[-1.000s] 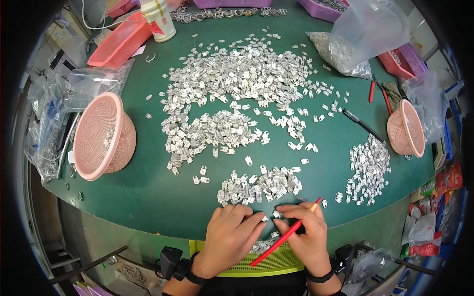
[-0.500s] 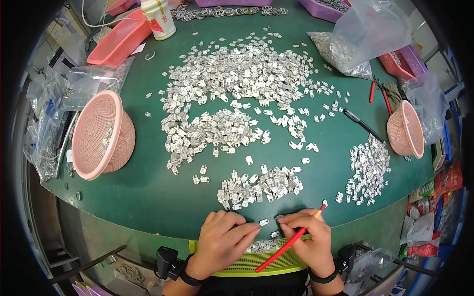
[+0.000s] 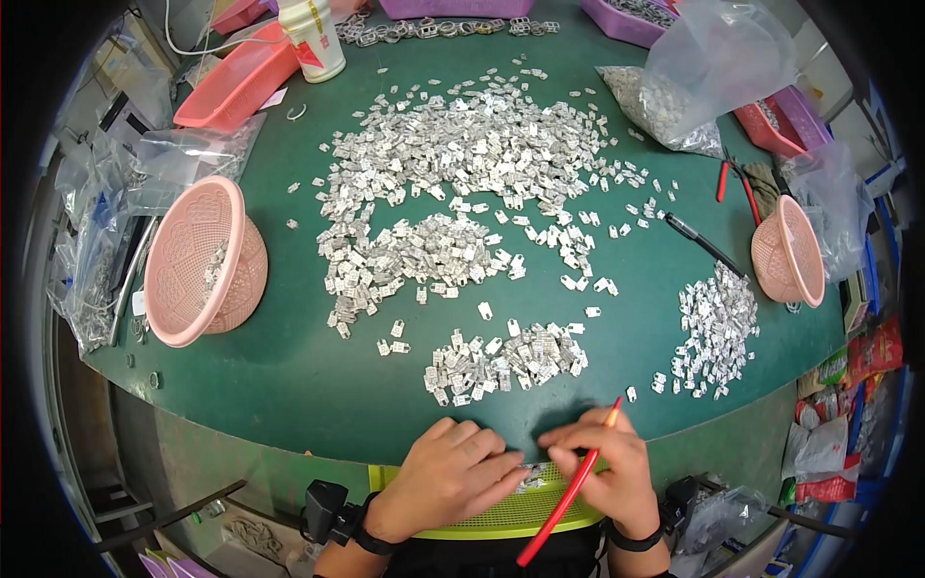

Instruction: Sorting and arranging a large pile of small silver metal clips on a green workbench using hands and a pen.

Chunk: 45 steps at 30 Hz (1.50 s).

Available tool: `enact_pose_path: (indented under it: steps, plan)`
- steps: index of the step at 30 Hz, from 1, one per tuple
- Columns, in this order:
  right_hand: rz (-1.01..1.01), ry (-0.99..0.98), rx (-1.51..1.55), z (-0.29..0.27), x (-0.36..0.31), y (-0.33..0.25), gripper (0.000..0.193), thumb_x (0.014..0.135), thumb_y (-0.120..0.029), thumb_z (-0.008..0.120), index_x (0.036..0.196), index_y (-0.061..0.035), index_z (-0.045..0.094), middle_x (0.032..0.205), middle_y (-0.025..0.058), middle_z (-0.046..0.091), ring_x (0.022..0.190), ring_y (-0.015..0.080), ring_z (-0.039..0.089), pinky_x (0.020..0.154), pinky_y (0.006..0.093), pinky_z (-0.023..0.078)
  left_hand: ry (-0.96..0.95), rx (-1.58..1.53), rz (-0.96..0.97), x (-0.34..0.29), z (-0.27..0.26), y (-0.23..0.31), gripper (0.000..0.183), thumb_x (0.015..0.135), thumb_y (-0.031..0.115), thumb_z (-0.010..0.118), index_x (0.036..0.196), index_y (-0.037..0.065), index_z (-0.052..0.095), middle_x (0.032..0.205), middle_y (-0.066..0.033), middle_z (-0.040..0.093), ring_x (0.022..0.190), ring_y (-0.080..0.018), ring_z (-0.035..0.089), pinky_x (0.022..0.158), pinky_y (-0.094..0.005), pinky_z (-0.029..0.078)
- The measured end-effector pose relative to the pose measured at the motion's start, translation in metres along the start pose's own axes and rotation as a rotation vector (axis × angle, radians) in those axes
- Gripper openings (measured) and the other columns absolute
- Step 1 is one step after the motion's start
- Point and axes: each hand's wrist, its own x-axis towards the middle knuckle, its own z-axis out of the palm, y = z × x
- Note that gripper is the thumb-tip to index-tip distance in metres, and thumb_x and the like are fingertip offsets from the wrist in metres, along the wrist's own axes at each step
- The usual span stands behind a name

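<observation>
Small, silvery flat tags (image 3: 506, 362) lie heaped near your dark-green worktop's (image 3: 279, 371) curved front edge, open room leftward; many look rectangular, loop-topped. Your right hand (image 3: 617, 467) clasps a slim red stick (image 3: 567, 491); whether your left hand (image 3: 453, 477) grips anything, I cannot tell.

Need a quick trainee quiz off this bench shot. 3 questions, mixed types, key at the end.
1. Multiple choice: what does the right hand hold?
A) a spoon
B) a red rod-like tool
C) a cup

2. True or false: the small silvery pieces on the table all lie in one single heap.

3. Fill in the gap: the black pen lies to the ___ of the right-hand pink basket, as seen in the picture.

Key:
1. B
2. False; a separate heap lies toward the right.
3. left
</observation>
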Motion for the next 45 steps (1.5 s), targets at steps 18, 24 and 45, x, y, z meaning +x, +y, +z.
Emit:
enact_pose_path:
  steps: [18,24,45]
  plan:
    - [0.003,0.081,-0.237,0.001,0.004,0.001,0.013,0.073,-0.006,0.068,0.083,-0.0095,0.061,0.096,-0.0003,0.067,0.093,0.0233,0.054,0.084,0.0362,0.032,0.172,0.106,-0.158,0.007,0.006,0.000,0.024,0.065,0.015,0.075,0.087,0.011,0.067,0.077,-0.0005,0.052,0.068,-0.0175,0.049,0.058,-0.0309,0.034]
    - [0.000,0.130,-0.163,0.009,0.005,0.002,0.014,0.070,-0.004,0.070,0.074,-0.0088,0.058,0.091,-0.0005,0.068,0.083,0.0199,0.055,0.078,0.0336,0.035,0.180,0.121,-0.146,0.013,0.014,0.003,0.023,0.063,0.017,0.075,0.085,0.013,0.068,0.077,0.0007,0.051,0.069,-0.0165,0.049,0.060,-0.0301,0.034]
    - [-0.026,0.350,0.315,0.004,-0.016,0.013,0.038,0.092,-0.037,0.048,0.088,-0.0010,0.057,0.069,0.0104,0.059,0.058,0.0171,0.051,0.053,0.0297,0.040,0.120,0.106,-0.096,0.022,0.023,0.016,0.024,0.066,0.020,0.074,0.088,0.014,0.067,0.078,0.0026,0.049,0.070,-0.0155,0.047,0.061,-0.0295,0.033]
